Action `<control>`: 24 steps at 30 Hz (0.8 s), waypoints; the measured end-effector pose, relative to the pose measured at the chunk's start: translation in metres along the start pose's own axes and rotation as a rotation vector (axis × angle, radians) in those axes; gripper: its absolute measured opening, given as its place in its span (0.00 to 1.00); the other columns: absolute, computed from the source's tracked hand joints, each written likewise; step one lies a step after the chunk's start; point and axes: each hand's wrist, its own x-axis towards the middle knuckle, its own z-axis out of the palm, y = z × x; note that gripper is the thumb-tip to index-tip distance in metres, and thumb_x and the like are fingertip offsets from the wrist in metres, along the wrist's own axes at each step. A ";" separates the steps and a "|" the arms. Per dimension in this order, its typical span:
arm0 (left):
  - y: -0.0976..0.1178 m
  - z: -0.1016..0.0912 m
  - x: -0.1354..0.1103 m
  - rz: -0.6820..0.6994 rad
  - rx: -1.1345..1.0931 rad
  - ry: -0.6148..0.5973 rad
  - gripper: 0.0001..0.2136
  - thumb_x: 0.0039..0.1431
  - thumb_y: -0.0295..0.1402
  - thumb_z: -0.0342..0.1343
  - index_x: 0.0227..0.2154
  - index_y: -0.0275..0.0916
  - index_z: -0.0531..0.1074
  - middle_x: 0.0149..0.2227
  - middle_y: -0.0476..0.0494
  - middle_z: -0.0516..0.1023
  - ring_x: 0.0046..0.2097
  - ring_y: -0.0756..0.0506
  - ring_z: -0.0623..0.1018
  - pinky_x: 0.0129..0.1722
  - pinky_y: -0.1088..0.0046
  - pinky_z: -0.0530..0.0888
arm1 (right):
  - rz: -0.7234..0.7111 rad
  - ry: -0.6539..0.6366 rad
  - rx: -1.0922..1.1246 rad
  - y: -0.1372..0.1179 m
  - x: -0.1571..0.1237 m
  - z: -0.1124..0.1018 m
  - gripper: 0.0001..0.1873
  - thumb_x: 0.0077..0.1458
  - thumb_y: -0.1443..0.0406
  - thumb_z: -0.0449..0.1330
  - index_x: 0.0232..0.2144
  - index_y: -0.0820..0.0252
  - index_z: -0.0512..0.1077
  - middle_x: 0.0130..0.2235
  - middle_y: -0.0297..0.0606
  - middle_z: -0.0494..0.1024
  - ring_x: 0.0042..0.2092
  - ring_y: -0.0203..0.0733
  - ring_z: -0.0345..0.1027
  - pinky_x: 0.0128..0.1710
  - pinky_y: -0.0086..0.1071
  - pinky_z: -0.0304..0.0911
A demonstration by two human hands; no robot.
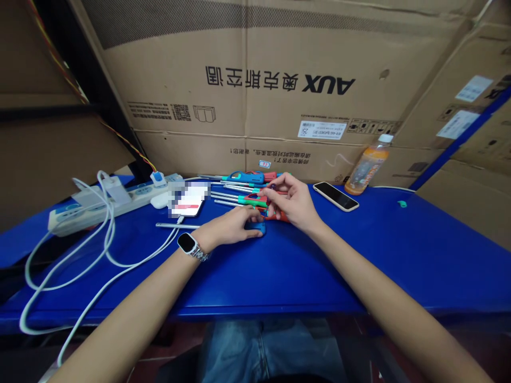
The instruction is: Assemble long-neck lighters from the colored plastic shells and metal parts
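On the blue table lies a long-nosed lighter [258, 230] with a blue handle, its metal barrel pointing left. My left hand [235, 224], wearing a watch on its wrist, has its fingers curled round that handle. Just to the right, my right hand [293, 205] is closed in a pinch on a small dark object [273, 186], too small to name. Behind and beneath my hands, several more lighters [227, 196] with red, green and blue handles lie side by side, barrels leftward. My hands partly hide their handles.
A white power strip [72, 219] with looping white cables [109, 234] takes up the left. A charging phone [190, 200] lies nearby. On the right are another phone [336, 196], an orange drink bottle [366, 166] and a small green piece [402, 204]. Cardboard [271, 48] walls the back.
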 end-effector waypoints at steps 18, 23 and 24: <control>-0.002 0.001 0.001 0.021 -0.009 0.019 0.12 0.58 0.41 0.59 0.38 0.38 0.73 0.38 0.44 0.76 0.39 0.43 0.74 0.40 0.67 0.70 | 0.065 -0.020 0.055 -0.005 0.007 0.005 0.29 0.44 0.49 0.70 0.27 0.56 0.56 0.26 0.30 0.78 0.15 0.33 0.68 0.09 0.21 0.54; -0.005 0.002 0.002 0.020 -0.018 0.021 0.12 0.58 0.41 0.60 0.39 0.38 0.74 0.40 0.42 0.76 0.40 0.43 0.74 0.41 0.68 0.70 | 0.051 -0.021 0.077 -0.001 0.004 0.007 0.24 0.51 0.47 0.65 0.33 0.56 0.61 0.25 0.27 0.76 0.14 0.30 0.65 0.10 0.22 0.56; -0.005 0.002 0.002 0.024 -0.016 0.021 0.12 0.58 0.40 0.60 0.40 0.38 0.74 0.40 0.42 0.76 0.40 0.43 0.74 0.41 0.68 0.70 | 0.044 -0.053 0.083 -0.001 0.003 0.004 0.23 0.53 0.46 0.63 0.35 0.58 0.64 0.28 0.29 0.77 0.15 0.29 0.66 0.13 0.23 0.59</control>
